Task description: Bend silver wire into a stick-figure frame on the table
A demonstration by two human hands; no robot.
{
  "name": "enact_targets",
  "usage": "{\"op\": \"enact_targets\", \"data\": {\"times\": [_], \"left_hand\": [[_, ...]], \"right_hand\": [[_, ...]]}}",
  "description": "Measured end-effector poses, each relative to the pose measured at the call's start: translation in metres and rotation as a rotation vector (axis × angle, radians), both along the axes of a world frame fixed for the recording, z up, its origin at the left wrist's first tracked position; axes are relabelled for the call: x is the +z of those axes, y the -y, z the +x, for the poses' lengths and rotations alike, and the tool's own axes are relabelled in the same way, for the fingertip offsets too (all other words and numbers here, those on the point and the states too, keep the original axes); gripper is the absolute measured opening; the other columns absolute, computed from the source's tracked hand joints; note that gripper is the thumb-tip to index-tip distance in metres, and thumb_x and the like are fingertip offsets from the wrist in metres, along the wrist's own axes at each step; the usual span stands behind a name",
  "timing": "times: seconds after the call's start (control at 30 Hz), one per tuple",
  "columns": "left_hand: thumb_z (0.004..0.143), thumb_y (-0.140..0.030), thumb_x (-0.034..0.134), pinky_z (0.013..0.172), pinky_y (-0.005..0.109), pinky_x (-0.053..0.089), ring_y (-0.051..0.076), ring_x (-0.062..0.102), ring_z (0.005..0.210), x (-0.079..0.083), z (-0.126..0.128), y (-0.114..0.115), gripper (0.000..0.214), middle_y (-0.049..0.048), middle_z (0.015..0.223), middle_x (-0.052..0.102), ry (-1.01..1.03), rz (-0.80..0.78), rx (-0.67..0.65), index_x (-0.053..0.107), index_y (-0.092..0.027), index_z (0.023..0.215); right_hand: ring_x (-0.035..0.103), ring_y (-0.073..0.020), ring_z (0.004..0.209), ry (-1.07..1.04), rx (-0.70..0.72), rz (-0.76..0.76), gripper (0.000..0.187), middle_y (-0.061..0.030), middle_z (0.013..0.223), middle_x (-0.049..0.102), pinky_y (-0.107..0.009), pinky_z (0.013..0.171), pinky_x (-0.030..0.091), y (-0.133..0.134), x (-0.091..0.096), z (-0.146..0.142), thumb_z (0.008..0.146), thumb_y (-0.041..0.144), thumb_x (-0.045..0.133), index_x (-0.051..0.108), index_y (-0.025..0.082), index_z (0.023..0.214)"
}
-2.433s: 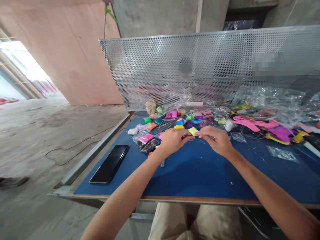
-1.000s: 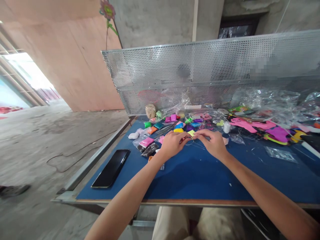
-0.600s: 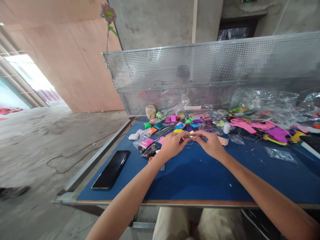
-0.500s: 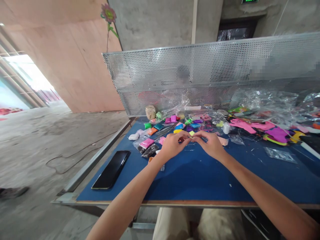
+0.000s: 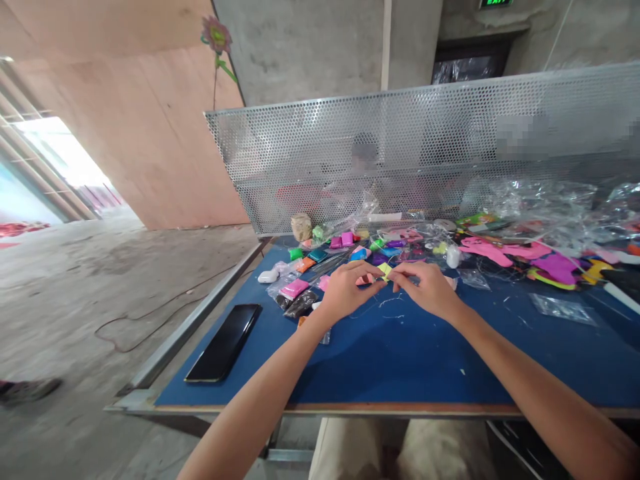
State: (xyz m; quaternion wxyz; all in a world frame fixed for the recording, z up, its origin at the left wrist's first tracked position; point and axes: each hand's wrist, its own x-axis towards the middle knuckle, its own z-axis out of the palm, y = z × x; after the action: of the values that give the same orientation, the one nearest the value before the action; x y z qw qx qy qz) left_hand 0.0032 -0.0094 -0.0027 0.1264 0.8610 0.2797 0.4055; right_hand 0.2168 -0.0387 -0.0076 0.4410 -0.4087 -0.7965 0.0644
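Observation:
My left hand (image 5: 345,291) and my right hand (image 5: 425,287) meet fingertip to fingertip over the far middle of the blue table (image 5: 400,353). Both are pinched closed. Between them I hold a small yellow-green piece (image 5: 385,269) with a bit of pink beside it; its exact shape is too small to make out. Thin clear threads (image 5: 393,303) lie on the table just below my fingers. Small packets of coloured clay (image 5: 345,241) are spread right behind my hands.
A black phone (image 5: 223,341) lies at the table's left front. Pink and purple foam cutouts (image 5: 520,253) and crumpled clear plastic bags (image 5: 555,207) fill the right back. A perforated metal screen (image 5: 425,147) stands along the far edge. A cable (image 5: 165,307) crosses the concrete floor at left.
My hands stay together at the same place, working the small piece; my fingers have shifted slightly and the yellow-green piece shows more. The view has drifted a little upward.

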Motion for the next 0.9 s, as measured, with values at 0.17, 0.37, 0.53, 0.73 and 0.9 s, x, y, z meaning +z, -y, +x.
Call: {"op": "enact_targets", "data": {"times": [0.17, 0.37, 0.53, 0.73, 0.9], "left_hand": [[0.086, -0.041, 0.068, 0.092, 0.037, 0.049, 0.02, 0.066, 0.097, 0.004, -0.001, -0.001, 0.021, 0.0031, 0.098, 0.074, -0.058, 0.121, 0.059, 0.07, -0.024, 0.097], [0.084, -0.045, 0.067, 0.101, 0.042, 0.039, 0.024, 0.058, 0.114, 0.01, -0.006, 0.004, 0.039, 0.0048, 0.12, 0.068, -0.055, 0.359, 0.265, 0.063, -0.026, 0.118], [0.088, -0.042, 0.065, 0.105, 0.047, 0.029, 0.026, 0.056, 0.116, 0.011, -0.007, 0.007, 0.021, 0.0012, 0.116, 0.07, -0.213, 0.503, 0.264, 0.069, -0.031, 0.106], [0.088, -0.037, 0.067, 0.101, 0.046, 0.03, 0.023, 0.059, 0.108, 0.007, -0.003, 0.007, 0.013, 0.0007, 0.103, 0.074, -0.226, 0.574, 0.274, 0.073, -0.031, 0.098], [0.091, -0.032, 0.063, 0.099, 0.043, 0.032, 0.02, 0.061, 0.099, 0.01, 0.0, 0.011, 0.01, 0.0016, 0.097, 0.074, -0.27, 0.629, 0.286, 0.072, -0.026, 0.091]], "right_hand": [[0.069, -0.0194, 0.075, 0.056, -0.011, 0.009, 0.024, 0.0019, 0.076, 0.075, -0.034, 0.079, 0.048, -0.002, 0.001, 0.003, 0.096, 0.036, 0.055, 0.069, 0.025, 0.08], [0.068, -0.0202, 0.075, 0.109, -0.081, 0.049, 0.021, 0.0019, 0.074, 0.074, -0.037, 0.084, 0.043, -0.004, -0.001, 0.003, 0.097, 0.032, 0.054, 0.066, 0.025, 0.082], [0.067, -0.0201, 0.074, 0.154, -0.096, 0.115, 0.016, 0.0014, 0.072, 0.072, -0.036, 0.082, 0.041, -0.004, -0.005, -0.001, 0.097, 0.03, 0.053, 0.065, 0.025, 0.088], [0.065, -0.0198, 0.074, 0.183, -0.083, 0.135, 0.019, -0.0003, 0.073, 0.072, -0.035, 0.08, 0.04, -0.003, -0.006, -0.003, 0.098, 0.027, 0.051, 0.066, 0.024, 0.087], [0.064, -0.0191, 0.073, 0.196, -0.083, 0.132, 0.019, 0.0001, 0.072, 0.072, -0.035, 0.08, 0.039, -0.001, -0.006, -0.003, 0.098, 0.028, 0.051, 0.067, 0.024, 0.088]]}}
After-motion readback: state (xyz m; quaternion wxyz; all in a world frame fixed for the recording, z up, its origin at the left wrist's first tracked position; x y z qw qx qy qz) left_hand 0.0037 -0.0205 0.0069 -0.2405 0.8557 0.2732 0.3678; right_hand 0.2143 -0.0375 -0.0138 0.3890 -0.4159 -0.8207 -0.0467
